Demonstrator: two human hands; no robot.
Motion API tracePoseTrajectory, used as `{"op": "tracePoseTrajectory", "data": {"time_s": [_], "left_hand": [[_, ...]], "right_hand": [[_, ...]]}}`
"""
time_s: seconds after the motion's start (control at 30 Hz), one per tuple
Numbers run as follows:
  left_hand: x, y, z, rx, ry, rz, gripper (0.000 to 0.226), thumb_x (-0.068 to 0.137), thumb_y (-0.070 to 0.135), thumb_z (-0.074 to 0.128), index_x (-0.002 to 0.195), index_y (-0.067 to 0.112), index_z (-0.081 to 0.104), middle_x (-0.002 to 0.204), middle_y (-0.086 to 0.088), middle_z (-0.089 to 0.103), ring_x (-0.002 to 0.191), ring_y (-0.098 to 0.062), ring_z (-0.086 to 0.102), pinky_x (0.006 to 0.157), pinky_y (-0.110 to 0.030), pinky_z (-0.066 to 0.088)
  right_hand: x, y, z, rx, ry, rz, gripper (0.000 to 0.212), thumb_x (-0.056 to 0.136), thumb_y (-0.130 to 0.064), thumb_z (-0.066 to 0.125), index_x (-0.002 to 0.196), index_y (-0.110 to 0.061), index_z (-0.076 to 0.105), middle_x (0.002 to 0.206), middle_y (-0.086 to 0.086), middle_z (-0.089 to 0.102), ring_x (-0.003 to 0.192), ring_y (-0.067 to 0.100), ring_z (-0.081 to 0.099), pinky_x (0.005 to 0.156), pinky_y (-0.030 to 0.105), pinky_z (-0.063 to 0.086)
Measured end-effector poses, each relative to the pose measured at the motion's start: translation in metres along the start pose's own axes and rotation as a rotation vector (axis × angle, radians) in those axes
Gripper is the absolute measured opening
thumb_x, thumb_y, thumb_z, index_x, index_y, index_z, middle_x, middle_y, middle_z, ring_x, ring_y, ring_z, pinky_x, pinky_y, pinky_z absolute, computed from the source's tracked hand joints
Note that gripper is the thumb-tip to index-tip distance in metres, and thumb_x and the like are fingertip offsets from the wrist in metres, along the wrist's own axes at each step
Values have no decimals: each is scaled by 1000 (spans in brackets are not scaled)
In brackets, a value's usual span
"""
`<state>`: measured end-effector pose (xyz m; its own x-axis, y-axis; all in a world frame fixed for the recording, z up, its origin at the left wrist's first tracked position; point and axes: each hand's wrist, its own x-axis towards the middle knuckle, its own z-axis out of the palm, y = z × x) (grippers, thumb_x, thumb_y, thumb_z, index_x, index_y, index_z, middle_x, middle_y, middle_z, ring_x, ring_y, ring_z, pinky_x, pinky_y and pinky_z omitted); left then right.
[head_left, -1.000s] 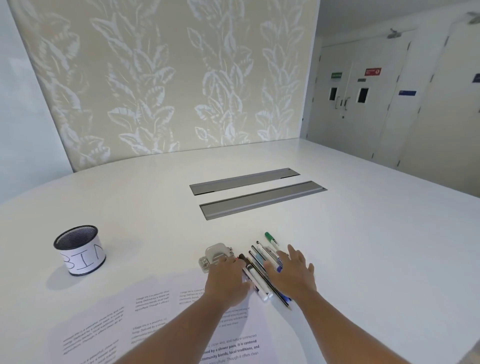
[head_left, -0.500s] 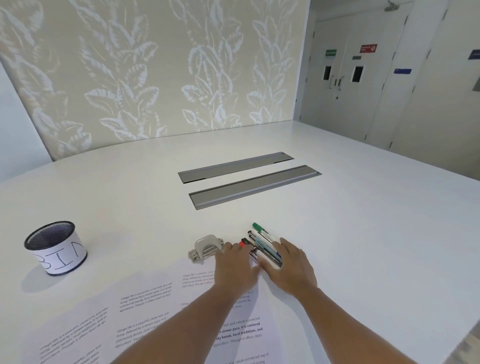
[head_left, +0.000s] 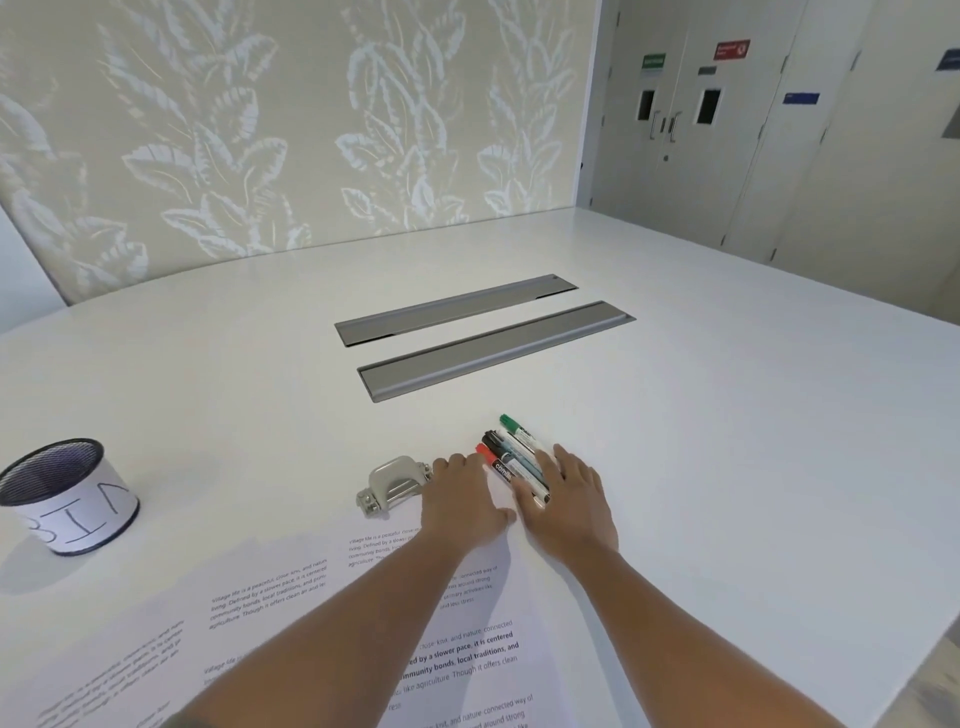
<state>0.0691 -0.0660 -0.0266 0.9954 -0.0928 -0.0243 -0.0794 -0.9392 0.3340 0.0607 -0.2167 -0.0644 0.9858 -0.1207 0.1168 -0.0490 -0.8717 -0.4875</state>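
Observation:
A bunch of several marker pens (head_left: 511, 460) lies on the white table (head_left: 727, 415), with green, black and red caps pointing away from me. My left hand (head_left: 462, 501) lies flat on the table at the bunch's left side, fingers straight, touching the red pen. My right hand (head_left: 569, 501) lies flat at the right side, fingers straight along the pens, partly covering their near ends. The two hands press the pens together between them. A metal hole punch (head_left: 392, 486) sits just left of my left hand.
Printed paper sheets (head_left: 291, 613) lie under my forearms near the table's front. A black mesh cup labelled BIN (head_left: 67, 496) stands at the far left. Two grey cable hatches (head_left: 483, 335) are set in the table beyond the pens. Doors stand at the back right.
The pens were spread out a second ago; both hands have pushed them into a tight bunch. The camera has moved closer and tilted.

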Motion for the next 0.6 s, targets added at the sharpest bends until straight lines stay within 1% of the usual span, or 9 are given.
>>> {"op": "tracePoseTrajectory", "data": {"time_s": [0.13, 0.2, 0.3, 0.43, 0.53, 0.6], "left_hand": [[11, 10, -6, -213, 13, -70, 52, 94, 29, 51, 143, 15, 37, 139, -6, 46, 133, -25, 33, 103, -40, 36], [20, 17, -6, -320, 28, -81, 52, 97, 25, 44, 147, 14, 33, 144, -6, 43, 136, -25, 31, 104, -41, 35], [37, 26, -1, -431, 62, -100, 54, 99, 31, 40, 149, 14, 30, 149, -7, 40, 138, -26, 30, 106, -41, 33], [66, 32, 4, -555, 65, -187, 66, 98, 44, 41, 153, 11, 25, 158, -7, 28, 147, -26, 21, 115, -43, 25], [91, 34, 8, -659, 73, -265, 71, 96, 50, 42, 153, 11, 27, 159, -7, 29, 148, -25, 20, 117, -44, 26], [104, 35, 15, -684, 82, -243, 70, 96, 49, 44, 152, 11, 29, 158, -7, 31, 148, -24, 21, 118, -44, 26]], "right_hand": [[8, -1, 2, 28, 14, 16, 63, 91, -63, 36, 147, -34, 36, 159, -8, 25, 146, 15, 15, 120, 36, 21], [12, 0, 3, 37, 20, 20, 63, 91, -63, 35, 146, -34, 37, 159, -8, 25, 147, 15, 15, 120, 36, 22], [20, 0, 4, 28, 18, 16, 62, 91, -61, 35, 147, -33, 37, 160, -5, 25, 147, 16, 15, 120, 36, 21], [30, -1, 1, 45, 51, 24, 58, 93, -59, 39, 143, -32, 43, 157, -3, 30, 145, 16, 18, 119, 37, 23], [35, -2, 0, 76, 100, 39, 55, 92, -59, 43, 138, -32, 49, 152, -2, 36, 140, 16, 21, 117, 39, 27], [39, -3, 1, 96, 117, 64, 54, 90, -60, 45, 136, -33, 52, 148, -4, 38, 137, 15, 22, 114, 40, 30]]}}
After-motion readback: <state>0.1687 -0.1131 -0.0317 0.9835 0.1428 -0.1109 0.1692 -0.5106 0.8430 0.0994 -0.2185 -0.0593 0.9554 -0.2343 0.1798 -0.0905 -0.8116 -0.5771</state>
